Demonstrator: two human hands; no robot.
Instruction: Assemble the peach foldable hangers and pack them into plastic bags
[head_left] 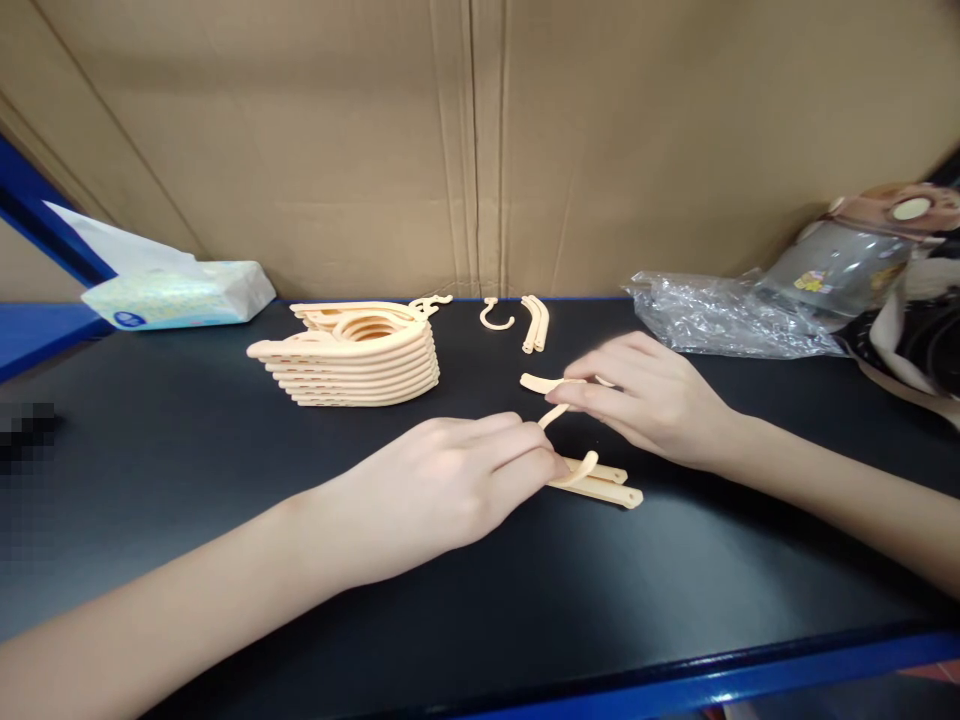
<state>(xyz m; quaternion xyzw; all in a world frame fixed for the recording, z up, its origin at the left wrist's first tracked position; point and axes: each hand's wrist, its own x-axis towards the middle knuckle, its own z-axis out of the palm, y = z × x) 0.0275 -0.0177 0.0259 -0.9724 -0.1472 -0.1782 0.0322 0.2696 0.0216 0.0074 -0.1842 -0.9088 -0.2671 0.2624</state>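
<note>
My bench (480,620) is black and smooth, with a pale sheen near its front right, and a blue edge (712,684) runs along the near side. Big sheets of cardboard (300,150) stand behind it as a wall, a vertical seam near the middle; a blue frame (52,215) slants down at the left. A bit of reddish floor (937,672) shows in the bottom right corner.

At the back left sits a tissue pack (187,300), one sheet pulled up. Beside it, nearer the middle, is my neat stack of hangers (360,375). A hook (499,322) and a pair of slim arms (538,325) lie further along, near the cardboard. At the back right are a crinkled clear bag (720,320), a bottle (821,265) and a dark item (926,330) with a light strap.

My left hand (469,475) pinches a curved piece (583,473) over two bars (609,491) in the middle of the bench. My right hand (641,400) is just beyond, fingers bent by a short piece (536,383); whether they grip it, I cannot tell
</note>
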